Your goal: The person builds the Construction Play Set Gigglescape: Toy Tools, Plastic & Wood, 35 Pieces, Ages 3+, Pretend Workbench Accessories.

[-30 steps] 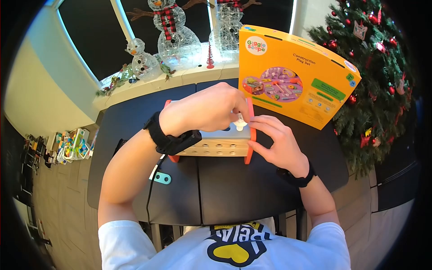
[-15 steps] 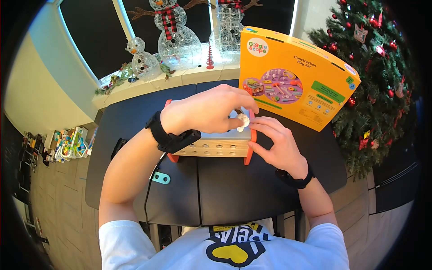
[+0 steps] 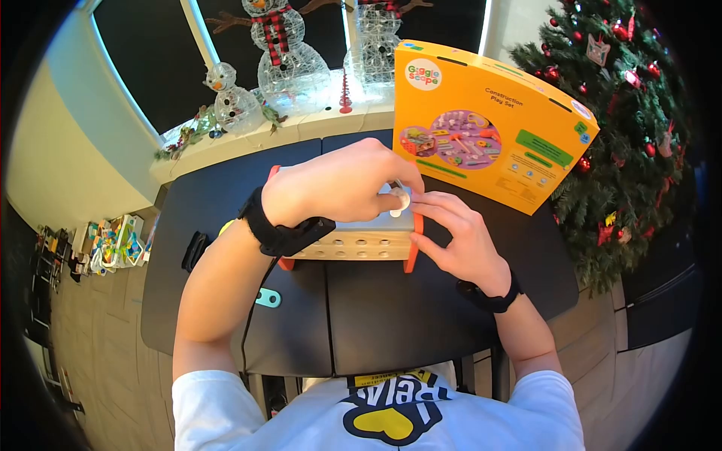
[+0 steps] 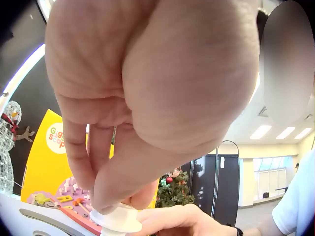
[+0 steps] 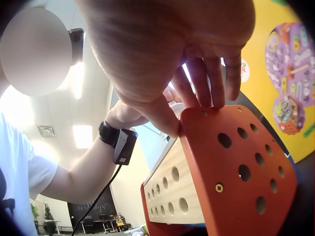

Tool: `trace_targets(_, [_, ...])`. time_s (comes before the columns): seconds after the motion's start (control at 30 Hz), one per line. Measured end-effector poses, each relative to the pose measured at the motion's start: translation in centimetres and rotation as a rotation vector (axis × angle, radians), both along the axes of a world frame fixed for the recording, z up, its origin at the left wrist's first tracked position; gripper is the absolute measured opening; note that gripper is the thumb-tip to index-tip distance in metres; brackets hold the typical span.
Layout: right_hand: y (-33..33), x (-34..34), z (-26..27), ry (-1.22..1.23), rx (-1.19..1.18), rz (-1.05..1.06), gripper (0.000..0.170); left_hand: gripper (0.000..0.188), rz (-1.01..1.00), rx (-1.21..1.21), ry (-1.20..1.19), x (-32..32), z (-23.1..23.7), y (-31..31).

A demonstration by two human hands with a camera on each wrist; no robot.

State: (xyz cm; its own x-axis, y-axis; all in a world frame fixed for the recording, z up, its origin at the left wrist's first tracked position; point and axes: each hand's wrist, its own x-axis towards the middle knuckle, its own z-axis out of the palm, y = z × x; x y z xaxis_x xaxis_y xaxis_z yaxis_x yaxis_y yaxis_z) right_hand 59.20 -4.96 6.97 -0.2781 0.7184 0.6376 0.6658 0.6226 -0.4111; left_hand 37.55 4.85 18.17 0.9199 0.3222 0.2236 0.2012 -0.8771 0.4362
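A toy workbench (image 3: 359, 246) has pale wooden sides with rows of holes, a grey top and red end panels (image 5: 246, 162). My left hand (image 3: 353, 183) reaches over its top from the left and pinches a white plastic screw (image 4: 117, 219) between thumb and fingers. The screw's flanged head shows in the left wrist view; its lower end is cut off there. My right hand (image 3: 460, 233) holds the near corner of the right end panel, fingertips along the upper edge and thumb at the front.
A yellow play set box (image 3: 496, 128) stands behind the workbench on the black table (image 3: 421, 323). A turquoise strip with holes (image 3: 268, 298) lies at the front left, and a black object (image 3: 195, 251) near the left edge. A decorated Christmas tree (image 3: 617, 150) is beyond the table's right side.
The left fingers have shifted around the white screw, extending from a more curled pose, and the screw has tipped slightly. The right hand stays on the end panel. The head view has moved a little.
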Motion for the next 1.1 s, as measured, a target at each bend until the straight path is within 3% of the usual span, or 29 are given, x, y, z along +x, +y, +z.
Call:
trace_targets(0.1, [0.0, -0.1, 0.0, 0.02, -0.007, -0.002, 0.039, 0.013, 0.091, 0.16, 0.004, 0.2, 0.2, -0.5])
trace_targets(0.2, [-0.1, -0.1, 0.1, 0.02, -0.003, -0.005, 0.039, 0.014, 0.25, 0.321, 0.307, 1.2, 0.4, -1.7])
trace_targets(0.3, [0.0, -0.2, -0.1, 0.012, 0.008, -0.006, 0.04, 0.012, 0.234, 0.421, 0.314, 1.6, 0.0, -2.4])
trace_targets(0.6, [-0.1, -0.1, -0.1, 0.027, -0.002, -0.002, 0.04, 0.019, -0.018, 0.087, 0.087, 0.4, -0.1, -1.0])
trace_targets(0.7, [-0.1, -0.1, -0.1, 0.036, 0.001, 0.001, 0.04, 0.015, 0.062, 0.205, -0.033, 0.4, -0.4, -1.3])
trace_targets(0.9, [-0.1, -0.1, -0.1, 0.036, 0.002, -0.004, 0.04, 0.023, 0.318, 0.435, 0.287, 2.0, -1.9, -2.4])
trace_targets(1.0, [0.1, -0.1, -0.2, 0.032, 0.005, 0.0, 0.04, 0.016, 0.303, 0.526, 0.223, 1.7, -2.8, -2.8])
trace_targets(1.1, [0.0, 0.0, -0.2, 0.038, 0.007, 0.001, 0.041, 0.013, 0.134, 0.405, 0.053, 0.5, -2.7, -2.3])
